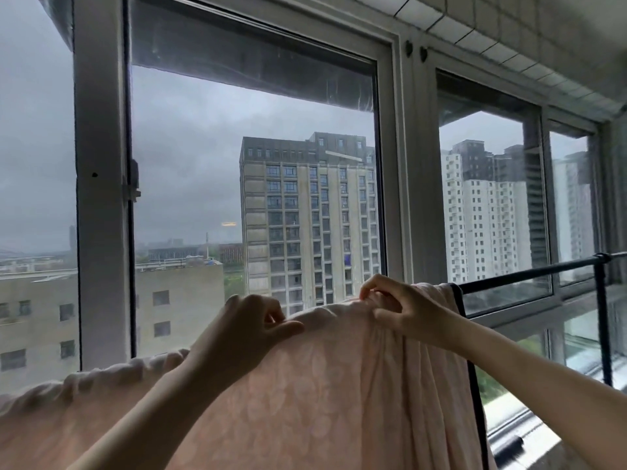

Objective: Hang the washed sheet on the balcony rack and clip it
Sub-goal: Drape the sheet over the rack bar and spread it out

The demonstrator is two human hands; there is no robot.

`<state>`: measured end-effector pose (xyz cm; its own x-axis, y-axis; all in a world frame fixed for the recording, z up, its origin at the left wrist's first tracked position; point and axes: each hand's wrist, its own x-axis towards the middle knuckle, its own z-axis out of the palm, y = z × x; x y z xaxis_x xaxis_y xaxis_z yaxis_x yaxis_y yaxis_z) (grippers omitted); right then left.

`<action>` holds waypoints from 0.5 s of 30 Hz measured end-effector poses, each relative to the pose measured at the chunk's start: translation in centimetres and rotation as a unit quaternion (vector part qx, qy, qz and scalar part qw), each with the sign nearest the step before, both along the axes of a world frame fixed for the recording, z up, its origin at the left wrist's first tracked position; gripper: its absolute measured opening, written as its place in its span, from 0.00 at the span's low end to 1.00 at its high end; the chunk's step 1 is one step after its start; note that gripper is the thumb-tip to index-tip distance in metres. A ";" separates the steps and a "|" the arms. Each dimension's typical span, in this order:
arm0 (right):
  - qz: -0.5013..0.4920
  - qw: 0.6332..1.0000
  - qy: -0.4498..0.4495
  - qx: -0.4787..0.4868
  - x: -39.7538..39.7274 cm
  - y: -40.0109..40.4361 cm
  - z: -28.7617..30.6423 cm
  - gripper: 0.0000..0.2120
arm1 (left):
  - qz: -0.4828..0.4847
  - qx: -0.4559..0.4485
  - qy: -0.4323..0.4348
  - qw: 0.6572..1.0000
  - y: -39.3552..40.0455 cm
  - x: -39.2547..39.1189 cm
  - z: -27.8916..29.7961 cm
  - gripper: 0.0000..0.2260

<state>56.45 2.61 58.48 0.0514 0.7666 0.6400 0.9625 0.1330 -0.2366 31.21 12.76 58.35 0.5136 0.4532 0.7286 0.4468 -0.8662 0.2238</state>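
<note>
Pale pink, faintly patterned cloth fills the lower part of the head view: the sheet [322,385] is draped over the top bar of the black rack [529,271], hanging down toward the camera, with its upper edge rising in a hump between the two hands and trailing lower off to the left. The left hand [251,329] pinches the top fold of the sheet between thumb and curled fingers, the thumb lying along the fabric ridge. The right hand [397,308] grips the same ridge nearer the rack's bare end, fingers bent down and bunching the cloth so that pleats fall beneath it. A dark trim runs down the sheet's right edge. Beyond the rack stands a white-framed window [397,164], through which a tall grey building [305,215] and an overcast sky show.
</note>
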 end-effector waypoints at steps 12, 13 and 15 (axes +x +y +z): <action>0.013 0.998 0.021 -0.066 2.4 -1.1 1.2 0.10 | 0.014 -0.003 0.017 1.000 -0.7 -0.8 0.1 0.10; 0.007 0.998 0.023 -0.064 2.7 -1.3 1.1 0.11 | 0.015 -0.004 0.017 1.000 -0.8 -0.9 0.1 0.10; 0.003 0.998 0.035 -0.051 3.4 -1.6 0.7 0.10 | 0.015 -0.004 0.020 1.000 -0.8 -0.8 0.1 0.09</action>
